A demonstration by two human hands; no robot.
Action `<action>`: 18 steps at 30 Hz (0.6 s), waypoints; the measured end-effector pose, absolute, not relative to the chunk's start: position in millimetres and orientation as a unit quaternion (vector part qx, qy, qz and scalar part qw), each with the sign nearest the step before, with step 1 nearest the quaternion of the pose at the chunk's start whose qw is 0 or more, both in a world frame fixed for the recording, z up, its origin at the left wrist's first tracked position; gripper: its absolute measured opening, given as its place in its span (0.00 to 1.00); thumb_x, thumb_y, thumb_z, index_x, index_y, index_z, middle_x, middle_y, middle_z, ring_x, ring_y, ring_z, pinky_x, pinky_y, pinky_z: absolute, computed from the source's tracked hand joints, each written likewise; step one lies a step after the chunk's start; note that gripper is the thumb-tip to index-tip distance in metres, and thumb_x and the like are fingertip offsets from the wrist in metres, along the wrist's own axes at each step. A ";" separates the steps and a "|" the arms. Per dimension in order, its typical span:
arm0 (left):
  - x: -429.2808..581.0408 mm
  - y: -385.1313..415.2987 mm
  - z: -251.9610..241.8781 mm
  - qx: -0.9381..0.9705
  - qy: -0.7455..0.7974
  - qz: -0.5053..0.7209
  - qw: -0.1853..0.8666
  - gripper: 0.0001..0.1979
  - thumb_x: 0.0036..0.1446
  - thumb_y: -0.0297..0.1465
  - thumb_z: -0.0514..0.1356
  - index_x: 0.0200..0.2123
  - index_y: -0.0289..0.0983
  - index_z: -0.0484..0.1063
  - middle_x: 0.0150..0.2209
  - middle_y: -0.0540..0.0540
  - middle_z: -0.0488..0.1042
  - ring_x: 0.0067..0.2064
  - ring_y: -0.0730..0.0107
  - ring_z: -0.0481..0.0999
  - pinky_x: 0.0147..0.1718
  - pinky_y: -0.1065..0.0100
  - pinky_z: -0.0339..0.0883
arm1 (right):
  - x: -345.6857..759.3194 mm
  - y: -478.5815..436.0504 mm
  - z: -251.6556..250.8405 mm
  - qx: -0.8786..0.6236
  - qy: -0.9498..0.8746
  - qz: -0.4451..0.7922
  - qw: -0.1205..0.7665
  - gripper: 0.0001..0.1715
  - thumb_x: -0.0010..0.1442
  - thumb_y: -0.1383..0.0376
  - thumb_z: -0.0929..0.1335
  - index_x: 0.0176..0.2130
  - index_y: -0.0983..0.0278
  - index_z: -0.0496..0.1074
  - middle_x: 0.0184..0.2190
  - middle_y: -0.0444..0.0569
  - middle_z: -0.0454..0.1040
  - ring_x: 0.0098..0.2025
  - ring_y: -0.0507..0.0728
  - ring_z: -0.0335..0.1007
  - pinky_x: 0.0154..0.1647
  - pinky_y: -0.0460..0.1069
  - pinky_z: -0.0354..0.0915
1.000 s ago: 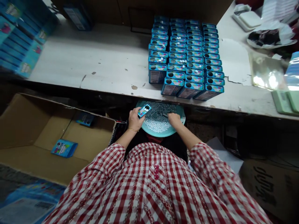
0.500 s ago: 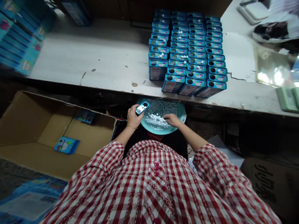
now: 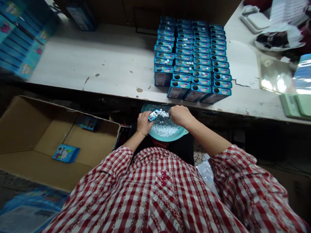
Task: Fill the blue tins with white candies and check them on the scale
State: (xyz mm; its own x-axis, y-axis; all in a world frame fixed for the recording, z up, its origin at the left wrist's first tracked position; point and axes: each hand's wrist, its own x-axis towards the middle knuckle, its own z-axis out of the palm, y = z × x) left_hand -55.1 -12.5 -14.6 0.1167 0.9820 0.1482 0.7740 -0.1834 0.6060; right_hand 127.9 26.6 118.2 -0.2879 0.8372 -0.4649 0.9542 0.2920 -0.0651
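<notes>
Left hand (image 3: 145, 122), grasping a small blue tin (image 3: 153, 115) above the left side of a turquoise basin (image 3: 167, 139). The tin's long axis runs obliquely, from lower left at the palm to upper right; its open end points away from the palm, toward the right hand (image 3: 181, 115). White pellets (image 3: 163, 113) form a bright strip between this opening and the right fingers. The left forearm slants forward and inward, the fingers wrapped about the tin's near end; a thin bracelet (image 3: 141, 133) circles the wrist. The right hand is higher, back uppermost, its fingers curled and directed left over the basin; whether they close on a handle cannot be told. Its forearm slopes forward and left from a checked sleeve (image 3: 233, 171). More pellets fill the basin beneath both hands. Beyond the basin, on a worn white table (image 3: 109, 64), upright blue tins (image 3: 201, 61) stand in four columns, the round openings at their left ends; several bear loose pellets on top. Left of the person, an open cardboard box (image 3: 94, 147) holds a bright blue packet (image 3: 65, 153) and a darker blue one. At right lies a pale green case (image 3: 291, 105).
</notes>
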 end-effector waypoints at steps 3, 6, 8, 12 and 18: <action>-54.3 -11.8 -16.8 0.724 0.605 0.266 0.198 0.19 0.48 0.26 0.58 0.46 0.39 0.66 0.46 0.41 0.71 0.46 0.55 0.66 0.46 0.57 0.61 | 114.0 27.2 123.8 0.569 0.787 -0.162 0.178 0.18 0.60 0.70 0.61 0.45 0.70 0.74 0.41 0.64 0.75 0.47 0.64 0.71 0.47 0.53 0.63; -54.6 -8.3 -19.5 0.723 0.603 0.273 0.199 0.19 0.47 0.26 0.58 0.45 0.38 0.66 0.45 0.42 0.71 0.46 0.56 0.67 0.47 0.58 0.60 | 109.2 26.6 129.9 0.563 0.792 -0.159 0.178 0.18 0.61 0.70 0.59 0.45 0.70 0.74 0.41 0.64 0.75 0.47 0.63 0.71 0.48 0.54 0.63; -55.2 -5.0 -20.2 0.715 0.606 0.283 0.201 0.18 0.48 0.26 0.58 0.45 0.38 0.66 0.44 0.41 0.71 0.46 0.56 0.68 0.47 0.58 0.60 | 113.8 24.4 135.5 0.563 0.792 -0.155 0.177 0.19 0.61 0.71 0.59 0.45 0.70 0.74 0.41 0.64 0.74 0.47 0.64 0.71 0.47 0.54 0.63; -57.7 -1.5 -17.1 0.698 0.617 0.295 0.212 0.18 0.47 0.27 0.59 0.44 0.39 0.66 0.43 0.42 0.72 0.44 0.57 0.69 0.45 0.59 0.61 | 143.2 15.8 134.3 0.575 0.780 -0.158 0.187 0.18 0.59 0.71 0.59 0.43 0.64 0.74 0.42 0.60 0.75 0.46 0.64 0.71 0.46 0.55 0.63; -68.9 -8.3 -10.2 0.676 0.637 0.310 0.204 0.17 0.47 0.28 0.60 0.43 0.40 0.66 0.42 0.44 0.73 0.43 0.59 0.70 0.44 0.61 0.62 | 174.3 7.1 49.6 0.631 0.728 -0.196 0.181 0.19 0.62 0.70 0.58 0.48 0.62 0.71 0.47 0.58 0.73 0.48 0.62 0.70 0.44 0.53 0.65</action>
State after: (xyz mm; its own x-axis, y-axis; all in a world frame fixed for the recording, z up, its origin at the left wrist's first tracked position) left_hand -68.9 -8.3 -10.2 -0.0035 0.9871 0.1599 0.7343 -0.1059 0.6705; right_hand 174.3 7.1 49.6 -0.1377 0.8487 -0.5107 0.9903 0.1263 -0.0571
